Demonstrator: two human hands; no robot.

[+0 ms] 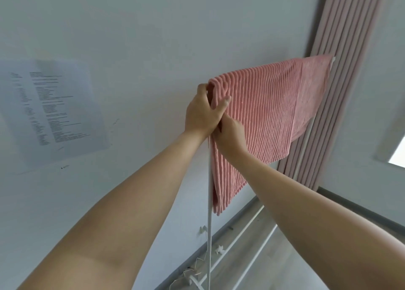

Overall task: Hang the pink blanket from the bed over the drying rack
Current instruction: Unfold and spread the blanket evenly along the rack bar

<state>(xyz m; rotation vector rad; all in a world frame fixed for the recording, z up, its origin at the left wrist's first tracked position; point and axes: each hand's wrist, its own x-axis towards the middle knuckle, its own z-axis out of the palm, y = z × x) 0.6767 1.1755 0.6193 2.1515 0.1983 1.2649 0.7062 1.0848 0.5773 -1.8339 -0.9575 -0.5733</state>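
1. Pink blanket (269, 114): it lies draped over the top bar of the drying rack (209, 202), ribbed face outward, spanning from the near upright to the far end by the curtain. The near edge is bunched at the corner of the rack, and one folded flap hangs down beside the upright.

2. Left hand (202, 112): clenched on the bunched near corner of the blanket, thumb across the ribbed face, fingers wrapped behind the fold.

3. Right hand (232, 133): set just below the left, touching it, fingers tucked into the hanging fold — grasping the cloth, as far as can be seen.

4. Rack: a thin white frame on slim floor rails, standing near the wall (131, 38). The top bar itself is hidden under the cloth.

5. Risk, uneven hang: the cloth is gathered at the near end. If released so, the heavier side likely drags it off the bar.

6. Risk, tipping: a hard downward tug at one corner could tilt so light a frame — both hands pull at the same end.

7. Risk, snagging: loose cords (192, 270) lie at the rack's foot, near the feet.

8. Surroundings: printed sheet (50, 110) on the wall, pink curtain (341, 38) beyond the far end.
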